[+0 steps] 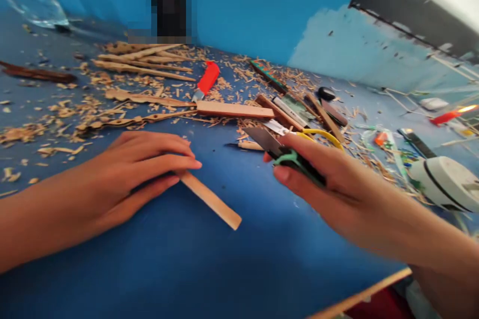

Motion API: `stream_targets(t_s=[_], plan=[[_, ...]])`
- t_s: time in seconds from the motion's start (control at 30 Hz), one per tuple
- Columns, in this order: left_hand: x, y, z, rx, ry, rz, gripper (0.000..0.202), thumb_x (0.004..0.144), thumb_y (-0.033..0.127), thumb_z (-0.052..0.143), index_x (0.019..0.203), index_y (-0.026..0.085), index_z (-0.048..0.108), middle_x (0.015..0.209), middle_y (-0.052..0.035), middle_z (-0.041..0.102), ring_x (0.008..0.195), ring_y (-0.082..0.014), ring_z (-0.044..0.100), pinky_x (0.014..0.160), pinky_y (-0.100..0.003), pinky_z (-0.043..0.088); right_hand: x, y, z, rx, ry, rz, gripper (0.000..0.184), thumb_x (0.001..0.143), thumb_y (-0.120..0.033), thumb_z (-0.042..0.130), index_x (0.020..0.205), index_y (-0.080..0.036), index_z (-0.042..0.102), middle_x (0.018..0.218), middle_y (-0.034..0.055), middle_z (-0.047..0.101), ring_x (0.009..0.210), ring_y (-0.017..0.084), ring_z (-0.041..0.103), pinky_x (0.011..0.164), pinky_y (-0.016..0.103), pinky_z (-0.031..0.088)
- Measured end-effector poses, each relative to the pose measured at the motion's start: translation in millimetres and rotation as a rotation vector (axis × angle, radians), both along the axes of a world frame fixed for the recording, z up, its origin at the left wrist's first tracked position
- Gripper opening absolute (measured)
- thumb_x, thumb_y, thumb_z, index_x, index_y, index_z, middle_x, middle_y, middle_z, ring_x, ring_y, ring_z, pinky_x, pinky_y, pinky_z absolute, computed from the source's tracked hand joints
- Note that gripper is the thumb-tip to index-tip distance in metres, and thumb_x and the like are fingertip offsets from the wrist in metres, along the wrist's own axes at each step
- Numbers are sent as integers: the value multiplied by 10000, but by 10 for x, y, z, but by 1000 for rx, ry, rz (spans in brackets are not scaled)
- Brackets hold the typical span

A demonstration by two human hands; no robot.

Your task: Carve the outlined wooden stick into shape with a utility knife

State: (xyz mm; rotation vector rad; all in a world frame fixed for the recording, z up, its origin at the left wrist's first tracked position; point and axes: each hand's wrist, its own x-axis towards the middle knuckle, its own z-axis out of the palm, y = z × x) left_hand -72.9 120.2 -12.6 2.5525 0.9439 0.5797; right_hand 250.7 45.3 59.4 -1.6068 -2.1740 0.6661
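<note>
My left hand (138,169) lies on the blue tabletop (179,259) with its fingers closed over one end of a flat wooden stick (213,202), which sticks out toward the lower right. My right hand (329,179) grips a green-handled utility knife (288,154). Its grey blade points up and left, a short way right of the stick.
Wood shavings and carved wooden sticks (142,67) litter the far tabletop. A red-handled cutter (207,79), a flat wood block (235,109), yellow-handled scissors (322,134), more tools and a white device (445,182) lie at the right. A blue wall rises behind.
</note>
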Motion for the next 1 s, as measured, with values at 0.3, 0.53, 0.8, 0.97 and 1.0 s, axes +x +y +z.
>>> stream_targets(t_s=[0.3, 0.53, 0.8, 0.97, 1.0], plan=[[54, 67, -115, 18, -68, -168, 394, 1086, 332, 413, 1185, 322, 794, 1169, -11, 749, 1170, -255, 665, 1086, -394, 424, -357, 311, -336, -223, -105, 160, 529, 1095, -598, 379, 716, -252, 506, 573, -35, 567, 471, 120, 511, 468, 307, 316], [-7, -1, -54, 81, 65, 20, 409, 1072, 231, 415, 1444, 254, 585, 1424, -50, 590, 1380, -283, 515, 1202, -504, 391, -311, 273, -481, -193, -141, 184, 479, 1093, -555, 443, 729, -249, 498, 531, -59, 505, 456, 113, 505, 464, 301, 283], [-76, 31, -127, 97, 95, 29, 448, 1101, 127, 348, 1269, 347, 701, 1304, 14, 609, 1236, -177, 574, 1046, -357, 482, -218, 195, -537, -115, -126, 238, 344, 1094, -458, 489, 828, -249, 550, 555, -70, 526, 472, 104, 517, 484, 253, 349], [-139, 1, -226, 55, 33, -64, 556, 1049, 24, 361, 1331, 407, 649, 1392, 40, 597, 1336, -132, 567, 1040, -248, 502, -231, 218, -511, -93, -160, 266, 386, 1104, -491, 455, 831, -243, 570, 582, -59, 569, 474, 98, 530, 487, 240, 361], [-148, -6, -222, 38, 43, -72, 573, 1049, 22, 351, 1376, 409, 619, 1425, 50, 595, 1379, -122, 542, 1080, -234, 486, -234, 228, -504, -89, -161, 275, 401, 1108, -495, 442, 821, -243, 561, 584, -57, 577, 474, 97, 534, 487, 239, 363]])
